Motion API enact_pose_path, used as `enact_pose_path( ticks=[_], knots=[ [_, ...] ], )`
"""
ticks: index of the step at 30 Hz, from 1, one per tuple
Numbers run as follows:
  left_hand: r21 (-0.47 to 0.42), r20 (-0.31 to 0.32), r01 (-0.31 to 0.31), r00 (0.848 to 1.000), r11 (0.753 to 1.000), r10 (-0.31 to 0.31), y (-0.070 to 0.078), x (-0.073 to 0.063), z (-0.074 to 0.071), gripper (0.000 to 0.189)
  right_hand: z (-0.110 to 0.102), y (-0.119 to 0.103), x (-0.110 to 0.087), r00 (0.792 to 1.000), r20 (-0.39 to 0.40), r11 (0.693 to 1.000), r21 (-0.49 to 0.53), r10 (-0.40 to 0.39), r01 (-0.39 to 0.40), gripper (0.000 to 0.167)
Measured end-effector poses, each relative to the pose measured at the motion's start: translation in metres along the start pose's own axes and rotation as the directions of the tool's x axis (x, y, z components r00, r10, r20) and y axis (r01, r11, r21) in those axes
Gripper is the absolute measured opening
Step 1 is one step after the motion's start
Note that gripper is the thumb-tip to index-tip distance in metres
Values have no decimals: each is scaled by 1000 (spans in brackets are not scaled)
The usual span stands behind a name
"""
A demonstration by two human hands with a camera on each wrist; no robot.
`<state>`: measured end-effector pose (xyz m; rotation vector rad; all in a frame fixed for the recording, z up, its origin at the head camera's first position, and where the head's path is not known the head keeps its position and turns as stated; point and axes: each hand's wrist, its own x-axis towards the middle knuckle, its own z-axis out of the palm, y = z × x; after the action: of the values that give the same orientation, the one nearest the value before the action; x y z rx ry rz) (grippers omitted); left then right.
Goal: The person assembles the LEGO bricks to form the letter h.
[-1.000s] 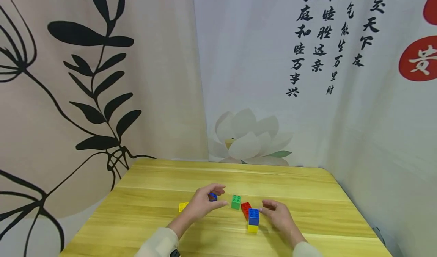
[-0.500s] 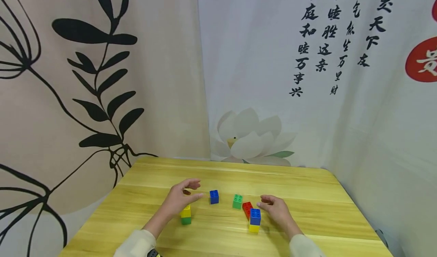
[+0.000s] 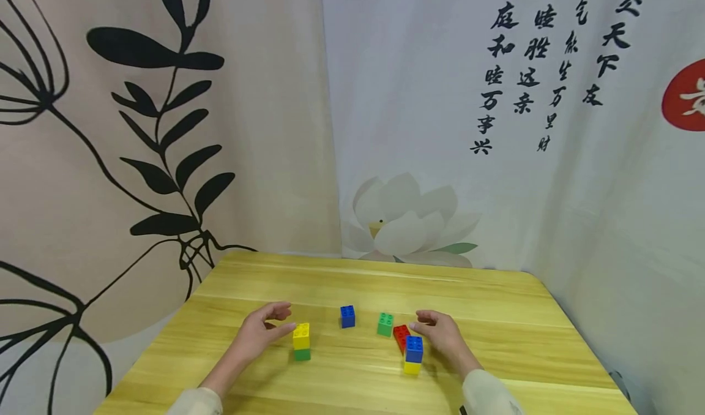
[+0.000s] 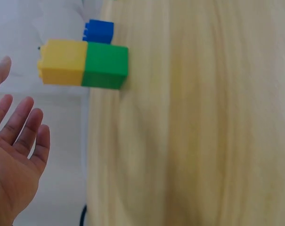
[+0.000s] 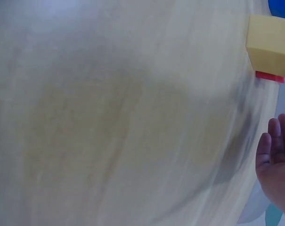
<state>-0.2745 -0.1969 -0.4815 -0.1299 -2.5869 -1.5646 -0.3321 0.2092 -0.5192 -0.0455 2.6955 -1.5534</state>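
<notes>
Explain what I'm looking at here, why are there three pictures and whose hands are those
They are one person's bare hands, filmed by three cameras at once. The wide picture comes from a camera on the head; the two close, blurry ones from cameras on each wrist. On the wooden table stand a yellow-on-green stack, a blue-on-yellow stack, plus a loose blue brick, green brick and red brick. The left hand is open beside the yellow-on-green stack, with no grip on it. The right hand rests by the other stack, holding nothing.
</notes>
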Motion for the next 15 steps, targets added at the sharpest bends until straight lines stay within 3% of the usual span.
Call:
enact_pose_path(
  ticks=[9,15],
  knots=[
    [-9,9,46,999,999,-46,-16,-3,0,48,8,3,11,998,55,998,-50,-33,36,51],
    [5,22,41,999,999,-41,-22,-6,3,46,14,4,17,996,80,999,-35,-32,35,56]
  ],
)
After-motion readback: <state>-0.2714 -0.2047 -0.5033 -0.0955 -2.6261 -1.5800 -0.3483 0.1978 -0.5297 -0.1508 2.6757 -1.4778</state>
